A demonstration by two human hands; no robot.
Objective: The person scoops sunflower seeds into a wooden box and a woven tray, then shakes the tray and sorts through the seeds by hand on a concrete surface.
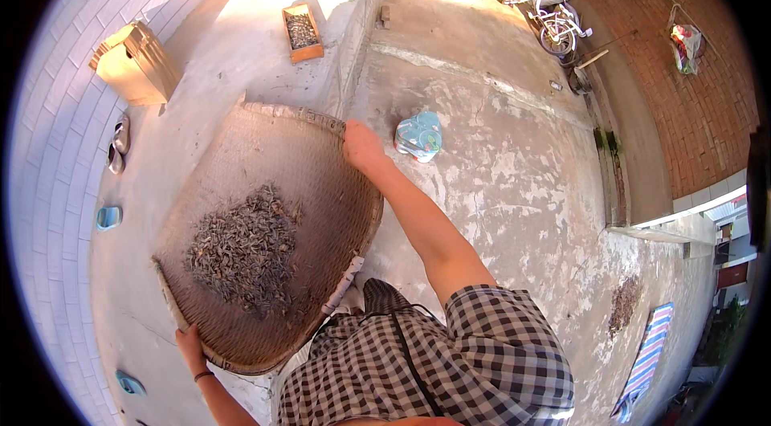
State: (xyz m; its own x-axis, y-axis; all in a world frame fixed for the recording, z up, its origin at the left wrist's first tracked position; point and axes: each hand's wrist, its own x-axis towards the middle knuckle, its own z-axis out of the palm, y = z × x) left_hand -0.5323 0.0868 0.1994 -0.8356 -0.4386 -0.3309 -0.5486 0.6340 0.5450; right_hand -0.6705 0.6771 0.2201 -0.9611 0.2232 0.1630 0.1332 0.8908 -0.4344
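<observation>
A wide woven winnowing basket (337, 209) is held tilted in front of my body, its open, rimless side facing up and left. A heap of dark, dried seed heads or husks (245, 249) lies in its middle. On the far right rim, my right hand (363, 146) is closed around the edge. My left hand (191, 347) grips the near left rim, its fingers partly hidden under the basket. A dark band circles the left wrist.
A wooden box of similar dried matter (302, 32) stands on the raised ledge, with a cardboard box (138, 65) and shoes (119, 143) by the white wall. Beyond my right hand sits a blue cloth-covered stool (418, 136). A bicycle (558, 28) leans far right.
</observation>
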